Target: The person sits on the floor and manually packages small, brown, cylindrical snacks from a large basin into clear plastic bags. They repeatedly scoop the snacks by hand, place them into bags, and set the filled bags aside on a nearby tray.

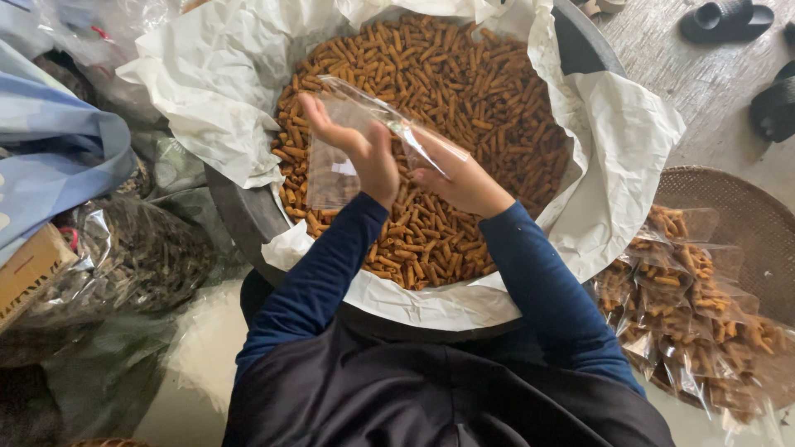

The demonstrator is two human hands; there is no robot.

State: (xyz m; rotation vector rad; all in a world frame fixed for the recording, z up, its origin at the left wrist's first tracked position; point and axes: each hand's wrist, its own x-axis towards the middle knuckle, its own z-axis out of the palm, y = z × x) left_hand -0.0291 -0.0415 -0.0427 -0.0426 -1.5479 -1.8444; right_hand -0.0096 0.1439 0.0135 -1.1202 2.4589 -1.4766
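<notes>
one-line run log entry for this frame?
left hand: holds clear bag | right hand: holds same bag | bag: looks empty, over snack sticks | basin: paper-lined | filled bags: on tray, right

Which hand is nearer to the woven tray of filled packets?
Right. The right hand is over the tub on the side towards the woven tray; the left hand is farther away, holding the clear bag.
</notes>
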